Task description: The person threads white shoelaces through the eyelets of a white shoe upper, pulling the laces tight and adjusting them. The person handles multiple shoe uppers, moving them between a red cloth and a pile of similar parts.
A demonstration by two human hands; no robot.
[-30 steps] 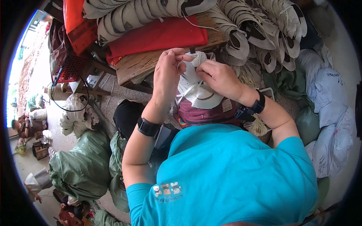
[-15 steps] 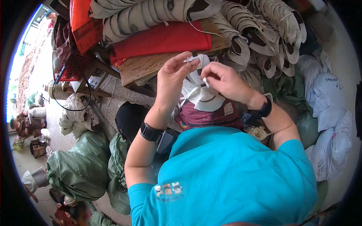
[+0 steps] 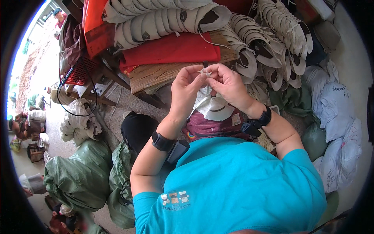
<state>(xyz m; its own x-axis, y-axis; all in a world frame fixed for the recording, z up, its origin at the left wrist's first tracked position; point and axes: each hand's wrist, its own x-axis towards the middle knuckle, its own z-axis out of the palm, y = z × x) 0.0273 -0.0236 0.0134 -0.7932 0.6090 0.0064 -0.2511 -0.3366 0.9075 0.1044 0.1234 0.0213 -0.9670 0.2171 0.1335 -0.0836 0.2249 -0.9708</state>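
Observation:
In front of my chest a white shoe upper (image 3: 214,110) rests over a maroon cloth (image 3: 212,128) in my lap. Above it my left hand (image 3: 187,85) pinches a white shoelace (image 3: 205,72) between thumb and fingertips. Close against it, my right hand (image 3: 227,83) is closed on the same lace, thumb and forefinger pressed together. The fingertips of both hands nearly meet. They cover part of the upper and the exact run of the lace.
Ahead stands a wooden bench (image 3: 150,78) with a red cloth (image 3: 171,52) and nested rows of pale shoe uppers (image 3: 159,26). Green sacks (image 3: 80,173) lie on the left, white sacks (image 3: 337,117) on the right. A red basket (image 3: 80,72) hangs at the far left.
My right hand has risen and moved up beside the left, so the fingertips now come together at the lace. My left hand has moved slightly right and down.

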